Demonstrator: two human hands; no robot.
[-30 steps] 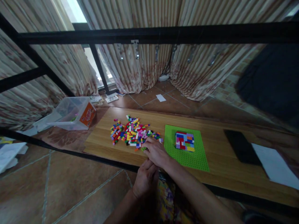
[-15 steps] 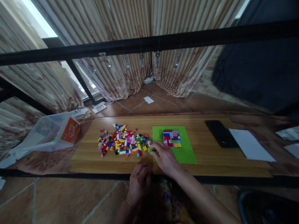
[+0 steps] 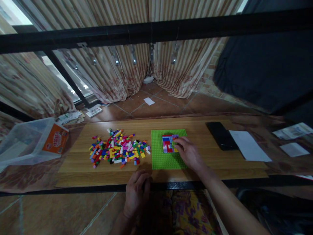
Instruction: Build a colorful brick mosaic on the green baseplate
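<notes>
My right hand (image 3: 189, 152) is over the right side of a low block of colourful bricks (image 3: 168, 144). Its thumb and fingertips pinch a small light green brick (image 3: 173, 143), partly hidden by the fingers, at the block's top. The block, in red, blue, purple and other colours, sits on a green baseplate (image 3: 160, 163). At the table's front edge rests my left hand (image 3: 137, 191), fingers curled together, with no brick showing in it.
Loose bricks (image 3: 119, 148) lie heaped left of the baseplate on the wooden table (image 3: 195, 173). A black phone-like slab (image 3: 223, 136) and a white sheet (image 3: 249, 145) lie to the right. A clear plastic bin (image 3: 26, 140) stands at the left, and a black rail (image 3: 156, 31) crosses behind.
My right hand has moved right, from beside the loose bricks to the brick block, carrying the light green brick. My left hand stays at the table edge. The view has shifted slightly.
</notes>
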